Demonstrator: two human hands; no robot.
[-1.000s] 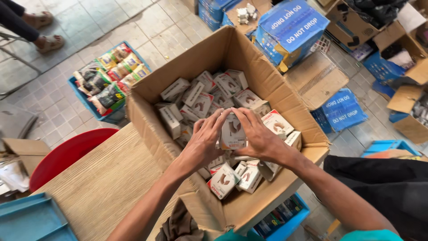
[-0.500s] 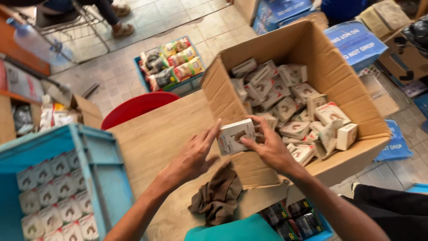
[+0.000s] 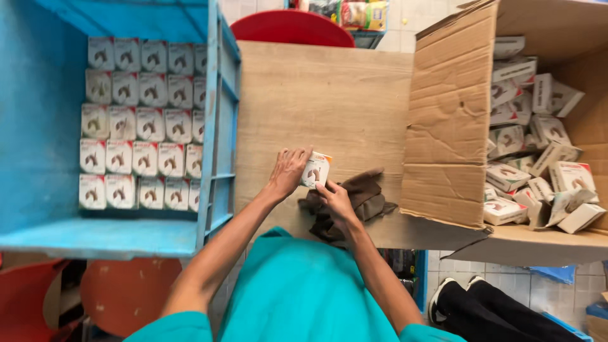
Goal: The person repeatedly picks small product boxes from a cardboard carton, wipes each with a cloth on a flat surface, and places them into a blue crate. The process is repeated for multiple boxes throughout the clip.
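Hands meet over the wooden bench [image 3: 329, 95], both closed around one small white carton [image 3: 316, 170] with a brown picture on its face. The left hand [image 3: 288, 171] grips its left side with fingers curled over the top edge; the right hand [image 3: 335, 199] pinches its lower right corner. The carton is tilted, just above a crumpled brown cloth [image 3: 364, 196] lying on the bench.

As a judgement, the grip is light and shared, so the carton could slip onto the cloth or tip over the near bench edge, which is close. The blue plastic crate [image 3: 218, 126] at left holds neat rows of like cartons, and a careless placing could knock those rows askew.

At right a large cardboard box [image 3: 446, 126] lies open on its side, with loose cartons jumbled inside. The bench is pale, unfinished wood. Beyond it sit a red round stool [image 3: 291, 28] and a tiled floor [image 3: 405, 25]; another person's dark shoes [image 3: 453, 297] show below right.
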